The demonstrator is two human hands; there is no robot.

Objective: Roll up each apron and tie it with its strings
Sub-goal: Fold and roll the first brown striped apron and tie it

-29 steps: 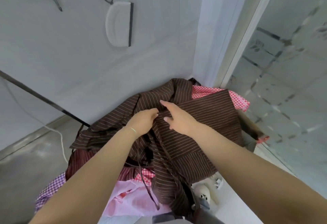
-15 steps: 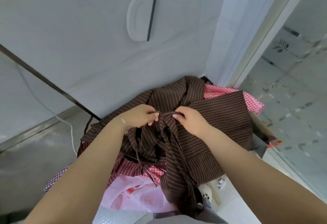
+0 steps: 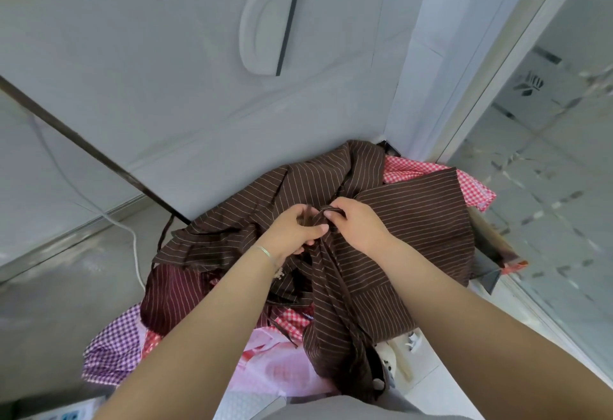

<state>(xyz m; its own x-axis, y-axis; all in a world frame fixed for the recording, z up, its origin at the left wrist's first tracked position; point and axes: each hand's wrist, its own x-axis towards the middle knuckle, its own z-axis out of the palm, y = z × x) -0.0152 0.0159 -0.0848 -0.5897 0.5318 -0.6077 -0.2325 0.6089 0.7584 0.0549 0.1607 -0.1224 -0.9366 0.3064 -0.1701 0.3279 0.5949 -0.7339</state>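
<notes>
Fingers of both the left hand [image 3: 292, 232] and right hand [image 3: 356, 225] pinch 1 gathered fold of the brown striped apron [image 3: 414, 220] atop the pile, its bunched length trailing down towards the person, equally near both.

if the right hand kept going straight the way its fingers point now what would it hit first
The right hand points left across the brown striped apron, so it would most likely meet the left hand first; the two hands already nearly touch at the bunched fabric.
</notes>
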